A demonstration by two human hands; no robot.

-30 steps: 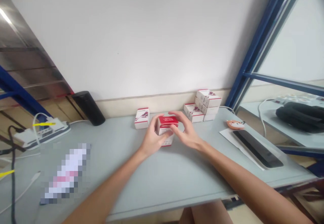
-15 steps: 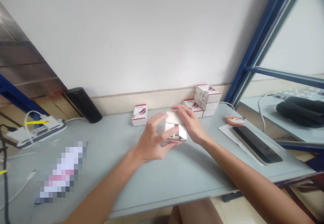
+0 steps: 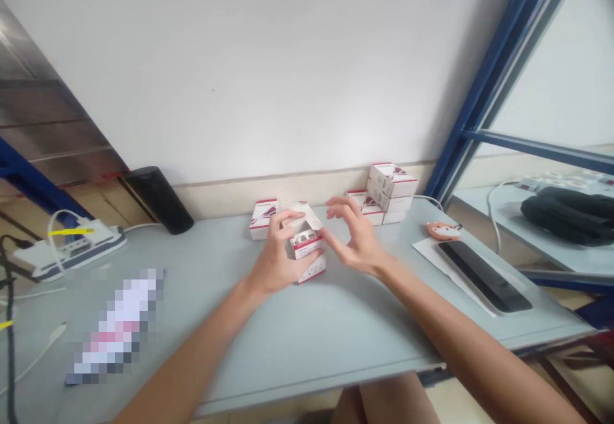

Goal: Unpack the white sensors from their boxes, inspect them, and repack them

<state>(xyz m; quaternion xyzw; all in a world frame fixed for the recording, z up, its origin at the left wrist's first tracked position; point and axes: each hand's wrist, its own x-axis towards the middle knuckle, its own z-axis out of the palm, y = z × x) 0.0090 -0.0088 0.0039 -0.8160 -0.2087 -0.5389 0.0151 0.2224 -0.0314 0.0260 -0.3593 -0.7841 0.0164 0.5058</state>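
One small white-and-red cardboard box point(image 3: 303, 242), its thin flap standing open, is gripped in the left hand point(image 3: 278, 251), whose fingers curl closely around its sides, just above a second flat box point(image 3: 311, 272) on the table. The right hand point(image 3: 354, 240) hangs half open, holding nothing, its curled fingertips just beside the open box. Farther back, glossy card boxes point(image 3: 389, 192) stand stacked on the pale grey-blue table point(image 3: 336, 328), well apart from a matte black cylinder point(image 3: 160, 200).
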